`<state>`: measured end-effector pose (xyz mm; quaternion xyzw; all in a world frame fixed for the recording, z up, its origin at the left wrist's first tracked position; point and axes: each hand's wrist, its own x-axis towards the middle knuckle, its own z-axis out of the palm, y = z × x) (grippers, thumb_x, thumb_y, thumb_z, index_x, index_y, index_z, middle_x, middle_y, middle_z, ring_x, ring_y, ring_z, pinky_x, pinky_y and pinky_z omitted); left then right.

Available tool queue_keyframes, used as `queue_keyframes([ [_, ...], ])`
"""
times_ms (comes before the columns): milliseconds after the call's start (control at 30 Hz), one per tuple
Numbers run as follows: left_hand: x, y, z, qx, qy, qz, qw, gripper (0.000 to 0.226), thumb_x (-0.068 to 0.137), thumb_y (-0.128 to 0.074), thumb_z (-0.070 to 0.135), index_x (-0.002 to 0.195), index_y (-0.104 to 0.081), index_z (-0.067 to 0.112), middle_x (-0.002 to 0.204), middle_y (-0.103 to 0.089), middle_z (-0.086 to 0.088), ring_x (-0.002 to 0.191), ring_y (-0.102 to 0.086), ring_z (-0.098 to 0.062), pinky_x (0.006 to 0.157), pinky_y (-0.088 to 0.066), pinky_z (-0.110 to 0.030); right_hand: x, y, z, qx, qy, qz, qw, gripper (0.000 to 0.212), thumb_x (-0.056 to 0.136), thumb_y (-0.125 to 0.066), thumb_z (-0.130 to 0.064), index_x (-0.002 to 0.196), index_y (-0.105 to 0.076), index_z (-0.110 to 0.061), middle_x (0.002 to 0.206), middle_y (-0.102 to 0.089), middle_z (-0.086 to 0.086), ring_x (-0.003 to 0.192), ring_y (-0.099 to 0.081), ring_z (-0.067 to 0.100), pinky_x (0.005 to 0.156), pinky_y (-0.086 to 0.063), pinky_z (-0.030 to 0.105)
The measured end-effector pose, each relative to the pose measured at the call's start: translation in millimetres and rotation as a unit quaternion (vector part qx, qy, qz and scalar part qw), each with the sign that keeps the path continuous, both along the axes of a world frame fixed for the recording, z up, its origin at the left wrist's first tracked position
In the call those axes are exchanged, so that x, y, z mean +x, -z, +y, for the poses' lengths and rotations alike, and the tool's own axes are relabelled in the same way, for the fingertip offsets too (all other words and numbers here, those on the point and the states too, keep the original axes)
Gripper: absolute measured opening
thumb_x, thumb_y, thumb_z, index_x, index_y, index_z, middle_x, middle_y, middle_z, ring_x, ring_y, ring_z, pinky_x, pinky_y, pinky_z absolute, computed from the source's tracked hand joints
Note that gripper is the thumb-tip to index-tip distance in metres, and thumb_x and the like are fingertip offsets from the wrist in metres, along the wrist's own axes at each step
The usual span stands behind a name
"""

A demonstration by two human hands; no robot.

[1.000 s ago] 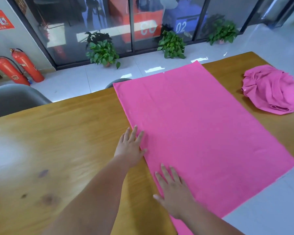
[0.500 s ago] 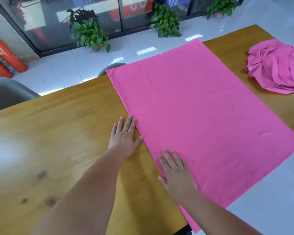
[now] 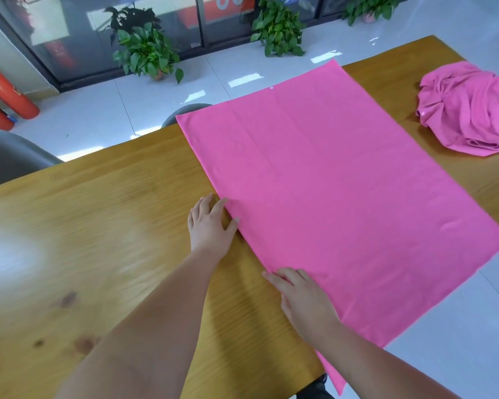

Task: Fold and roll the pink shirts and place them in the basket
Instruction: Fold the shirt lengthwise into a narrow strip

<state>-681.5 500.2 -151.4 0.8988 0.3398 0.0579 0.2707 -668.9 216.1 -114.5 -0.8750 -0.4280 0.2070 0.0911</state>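
Note:
A pink shirt lies spread flat across the wooden table, and its near corner hangs over the table's front edge. My left hand is at the shirt's left edge, thumb on top of the fabric and fingertips curled at the hem. My right hand is lower on the same edge, its fingers curled onto the hem. A second pink shirt sits crumpled in a heap at the table's far right. No basket is in view.
A grey chair stands at the table's left, and another chair back shows behind the far edge. Potted plants and red fire extinguishers stand on the white tiled floor by the glass wall.
Both hands lay flat with straight fingers at the shirt's left edge; now their fingers curl onto the hem. The camera has tilted further down.

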Motion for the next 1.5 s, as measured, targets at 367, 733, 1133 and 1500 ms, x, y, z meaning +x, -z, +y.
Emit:
queue_keyframes([
  [367, 58.9, -35.7, -2.4, -0.197, -0.13, -0.04, 0.971, 0.06, 0.092, -0.075, 0.018, 0.149, -0.057, 0.024, 0.131, -0.059, -0.009, 0.112, -0.065, -0.029, 0.104, -0.051, -0.036, 5.2, -28.0, -6.8, 0.131, 0.103, -0.023, 0.986, 0.037, 0.095, -0.074, -0.011, 0.129, -0.074, -0.024, 0.119, -0.064, -0.018, 0.103, -0.063, 0.002, 0.084, -0.059, 0.021],
  [733, 46.5, -48.1, 13.2, -0.329, -0.169, -0.095, 0.924, 0.068, 0.089, -0.08, 0.005, 0.152, -0.055, 0.014, 0.145, -0.06, -0.006, 0.127, -0.061, -0.022, 0.107, -0.049, -0.031, 0.3, -55.1, 3.2, 0.019, 0.086, 0.001, 0.996, 0.062, 0.103, -0.046, -0.007, 0.161, -0.042, -0.027, 0.165, -0.04, -0.011, 0.151, -0.037, 0.014, 0.124, -0.009, 0.018],
  [1133, -55.8, -73.2, 31.8, -0.37, -0.217, -0.142, 0.892, 0.06, 0.092, -0.08, 0.022, 0.148, -0.06, 0.02, 0.135, -0.069, -0.004, 0.119, -0.069, -0.029, 0.102, -0.057, -0.043, -63.7, -82.0, 11.7, -0.026, -0.037, 0.068, 0.997, 0.072, 0.103, -0.032, -0.072, 0.164, -0.033, -0.034, 0.168, -0.034, -0.014, 0.152, -0.031, 0.015, 0.125, -0.028, 0.034],
  [1500, -58.0, -124.2, 25.9, -0.403, -0.159, -0.175, 0.884, 0.077, 0.096, -0.075, 0.036, 0.163, -0.039, 0.025, 0.153, -0.055, 0.003, 0.132, -0.058, -0.021, 0.113, -0.049, -0.047, -58.6, -122.9, 5.1, -0.003, 0.017, -0.029, 0.999, 0.091, 0.096, -0.002, -0.083, 0.168, -0.02, -0.032, 0.174, -0.018, -0.014, 0.16, -0.014, 0.011, 0.129, -0.022, 0.039],
])
